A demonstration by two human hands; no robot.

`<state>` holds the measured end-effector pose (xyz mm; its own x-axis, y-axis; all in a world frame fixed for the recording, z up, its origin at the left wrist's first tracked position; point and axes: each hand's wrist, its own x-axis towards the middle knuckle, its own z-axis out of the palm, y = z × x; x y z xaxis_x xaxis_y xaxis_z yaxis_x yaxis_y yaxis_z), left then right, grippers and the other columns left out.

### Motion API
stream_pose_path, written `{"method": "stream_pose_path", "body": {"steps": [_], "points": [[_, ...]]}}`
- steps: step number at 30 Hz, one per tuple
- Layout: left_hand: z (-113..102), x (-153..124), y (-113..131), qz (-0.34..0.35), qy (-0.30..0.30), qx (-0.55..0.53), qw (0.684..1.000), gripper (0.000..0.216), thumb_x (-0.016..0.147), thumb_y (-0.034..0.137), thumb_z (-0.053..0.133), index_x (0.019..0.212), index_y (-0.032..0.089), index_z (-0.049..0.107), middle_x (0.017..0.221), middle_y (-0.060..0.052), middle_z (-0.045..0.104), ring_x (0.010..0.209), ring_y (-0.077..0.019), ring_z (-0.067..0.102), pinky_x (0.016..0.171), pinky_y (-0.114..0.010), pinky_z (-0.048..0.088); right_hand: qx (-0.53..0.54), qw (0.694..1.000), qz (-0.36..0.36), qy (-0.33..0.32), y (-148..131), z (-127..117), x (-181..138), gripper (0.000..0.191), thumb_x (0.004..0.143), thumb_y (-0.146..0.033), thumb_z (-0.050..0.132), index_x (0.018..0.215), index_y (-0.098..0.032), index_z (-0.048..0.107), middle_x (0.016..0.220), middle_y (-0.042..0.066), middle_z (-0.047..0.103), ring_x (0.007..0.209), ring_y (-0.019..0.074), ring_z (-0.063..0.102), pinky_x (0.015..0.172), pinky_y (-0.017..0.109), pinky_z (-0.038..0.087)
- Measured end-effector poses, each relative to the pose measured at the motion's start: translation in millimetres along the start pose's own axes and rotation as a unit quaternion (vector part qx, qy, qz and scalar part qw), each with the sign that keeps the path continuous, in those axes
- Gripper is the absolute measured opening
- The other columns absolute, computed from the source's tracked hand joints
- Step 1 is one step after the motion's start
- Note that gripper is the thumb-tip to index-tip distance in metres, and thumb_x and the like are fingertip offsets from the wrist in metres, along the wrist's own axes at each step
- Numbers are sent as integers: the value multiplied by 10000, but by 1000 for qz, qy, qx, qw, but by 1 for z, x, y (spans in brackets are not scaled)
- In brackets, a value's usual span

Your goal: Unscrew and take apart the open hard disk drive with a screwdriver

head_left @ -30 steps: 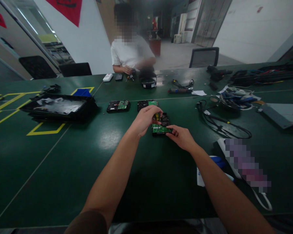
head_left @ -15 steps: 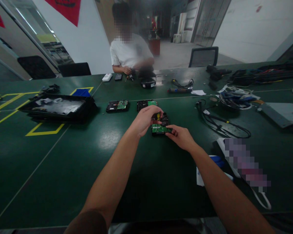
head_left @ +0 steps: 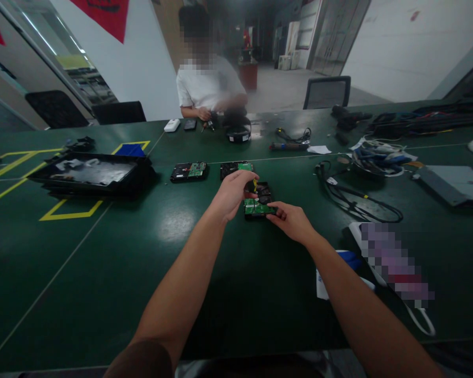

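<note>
A hard drive (head_left: pixel 260 202) with a green circuit board lies face up on the green table (head_left: pixel 102 262) in front of me. My left hand (head_left: pixel 233 193) is closed round a small yellow-handled screwdriver (head_left: pixel 254 185) that stands on the drive's board. My right hand (head_left: pixel 291 220) pinches the near right corner of the drive with closed fingers.
Two more hard drives (head_left: pixel 189 171) (head_left: pixel 236 168) lie just beyond. A black tray (head_left: pixel 90 174) sits at the left. Cables (head_left: pixel 355 199) and a bowl of parts (head_left: pixel 378 157) are at the right. A person in a white shirt (head_left: pixel 208 86) works across the table.
The yellow screwdriver handle shows a little more above my left hand's fingers. Both hands stay on the drive in nearly the same place.
</note>
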<state>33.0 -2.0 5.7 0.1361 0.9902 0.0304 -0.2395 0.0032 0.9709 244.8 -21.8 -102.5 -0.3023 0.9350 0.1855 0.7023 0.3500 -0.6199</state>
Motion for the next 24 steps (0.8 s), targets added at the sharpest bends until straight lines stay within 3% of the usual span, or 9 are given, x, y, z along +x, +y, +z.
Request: {"method": "stream_pose_path", "body": {"steps": [5, 12, 18, 24], "points": [[-3, 0, 0, 1, -14, 40, 999, 191, 832, 321, 630, 861, 150, 711, 1002, -99, 647, 868, -180, 596, 532, -219, 487, -1, 1000, -1, -6, 0, -1, 1, 371, 934, -394, 653, 1283, -268, 662, 844, 13, 654, 690, 152, 590, 642, 284, 464], [1, -1, 0, -71, -48, -60, 995, 185, 801, 310, 669, 902, 158, 644, 847, -82, 653, 823, -197, 645, 582, -264, 530, 0, 1000, -4, -10, 0, -1, 1, 388, 931, -396, 656, 1297, -267, 652, 840, 10, 656, 705, 157, 597, 649, 288, 464], [0, 1, -2, -9, 42, 26, 999, 185, 791, 322, 615, 757, 154, 683, 945, -90, 640, 841, -182, 592, 533, -227, 484, -5, 1000, 8, -11, -1, -1, 1, 384, 942, -395, 639, 1313, -294, 651, 869, 10, 673, 713, 154, 601, 647, 293, 457], [1, -3, 3, -19, -8, 9, 1000, 180, 801, 322, 682, 863, 153, 680, 974, -101, 669, 865, -191, 634, 560, -242, 512, -2, 1000, 0, -5, -2, -2, 0, 382, 937, -393, 645, 1302, -280, 656, 851, 13, 668, 716, 161, 603, 656, 298, 468]]}}
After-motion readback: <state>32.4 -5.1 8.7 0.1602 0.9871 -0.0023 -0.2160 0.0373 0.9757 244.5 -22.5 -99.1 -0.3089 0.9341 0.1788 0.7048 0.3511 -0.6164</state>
